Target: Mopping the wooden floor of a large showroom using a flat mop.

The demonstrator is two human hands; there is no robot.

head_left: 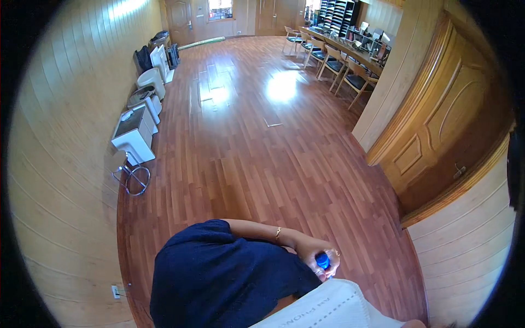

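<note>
My left arm, in a dark navy sleeve with a gold bracelet at the wrist, reaches across toward the lower right. At its end my left hand [317, 252] is closed around a small object with a bright blue round top [322, 261], perhaps a capped bottle; the rest of it is hidden by the fingers. Just below that hand lies a white cloth-like sheet [333, 303] with faint grey print and a dotted line. A sliver of skin [414, 324] shows at the lower edge right of the sheet, possibly my right hand; no fingers can be made out.
Reddish wood flooring [246, 153] has a few lifted planks. Along the left wall stand a round stool [128, 169], a white cabinet [135, 134] and other white fixtures. A wooden door [448, 120] is at right. Several chairs [355, 79] line a long desk [350, 46] farther back.
</note>
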